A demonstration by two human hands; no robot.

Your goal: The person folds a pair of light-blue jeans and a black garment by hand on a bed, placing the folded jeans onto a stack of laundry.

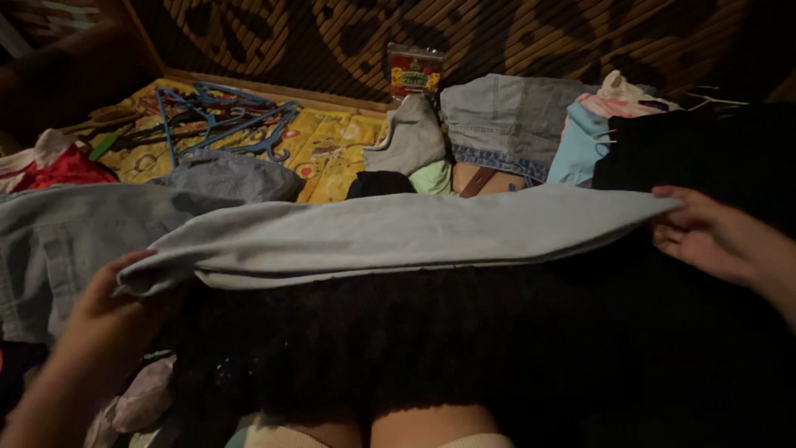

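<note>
A light grey-blue garment (pixel 398 236), folded into a long band, stretches across the view in front of me. My left hand (pixel 104 319) grips its left end, fingers tucked under the cloth. At the far right, my right hand (pixel 705 236) pinches the garment's right corner. Under the band lies a dark, fuzzy cloth (pixel 398 348) over my lap, and my bare knees show at the bottom edge.
Blue hangers (pixel 224 120) lie in a heap on a yellow patterned sheet (pixel 332 149) at the back left. Piled clothes sit behind: denim (pixel 506 120), a grey top (pixel 410 137), pale blue and pink pieces (pixel 584 137), black cloth (pixel 705 149). A red packet (pixel 414 75) leans on the woven wall.
</note>
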